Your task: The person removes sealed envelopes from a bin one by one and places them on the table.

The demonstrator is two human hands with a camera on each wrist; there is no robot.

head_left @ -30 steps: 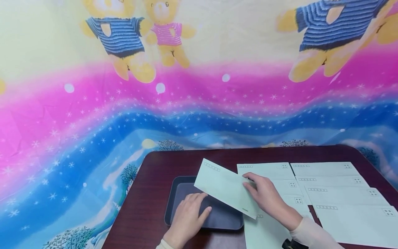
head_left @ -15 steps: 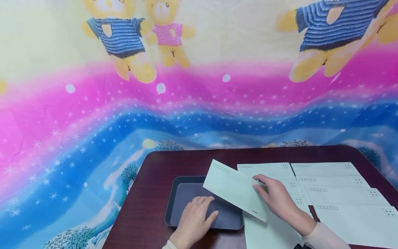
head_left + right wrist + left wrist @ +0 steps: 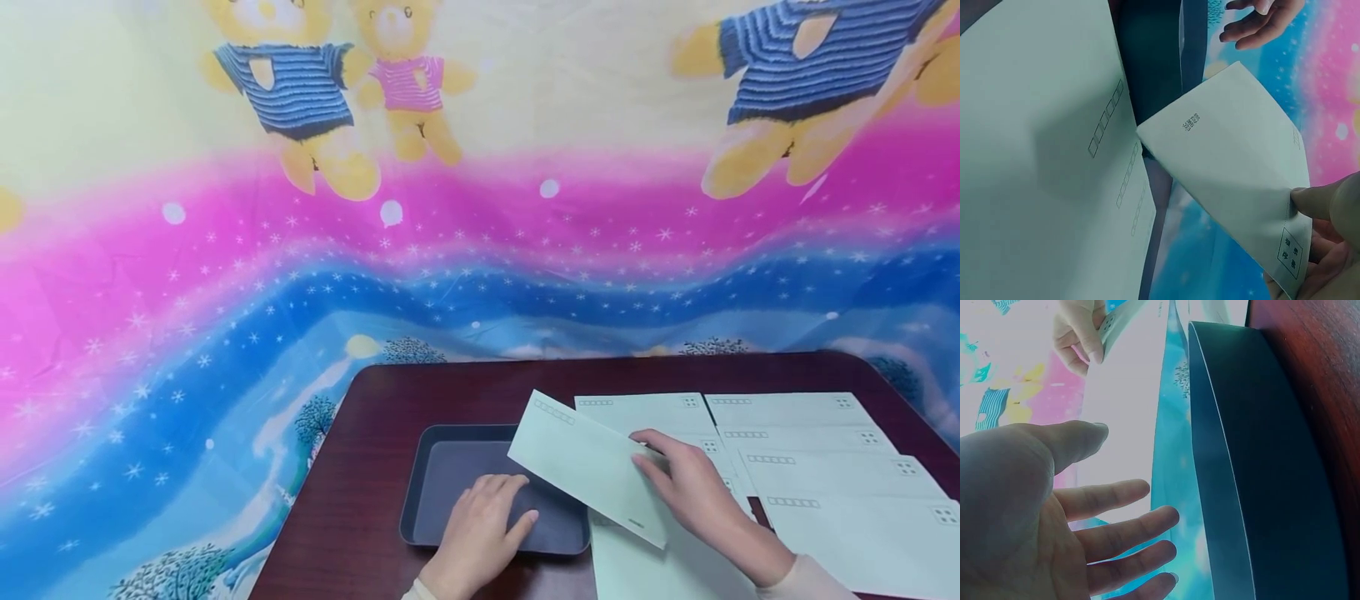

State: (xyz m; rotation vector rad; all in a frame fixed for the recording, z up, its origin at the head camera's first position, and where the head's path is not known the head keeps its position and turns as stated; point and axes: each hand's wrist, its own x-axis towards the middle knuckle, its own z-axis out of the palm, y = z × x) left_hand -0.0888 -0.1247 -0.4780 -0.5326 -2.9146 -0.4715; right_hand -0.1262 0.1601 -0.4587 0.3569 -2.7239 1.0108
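My right hand (image 3: 697, 492) pinches a pale green envelope (image 3: 585, 467) by its right end, between thumb and fingers. In the right wrist view, the thumb lies on the face of the envelope (image 3: 1229, 156) near its printed stamp square. The envelope is tilted above the right part of a dark grey tray (image 3: 442, 479) and the nearby envelopes. My left hand (image 3: 480, 525) hovers over the tray's front, fingers spread and holding nothing. In the left wrist view, the left hand (image 3: 1029, 500) is apart from the envelope (image 3: 1122, 412), and the tray's side (image 3: 1266, 462) stands beside it.
Right of the tray lies an overlapping column of envelopes (image 3: 637, 571), partly hidden by the right hand. A second overlapping column (image 3: 870, 542) lies further right. Both rest on a dark red-brown table (image 3: 330, 500). A printed bear curtain (image 3: 480, 225) hangs behind it.
The right hand has carried the envelope rightward and slightly down, toward the left column of envelopes. My left hand has drifted a little to the right. The tray has stayed in place.
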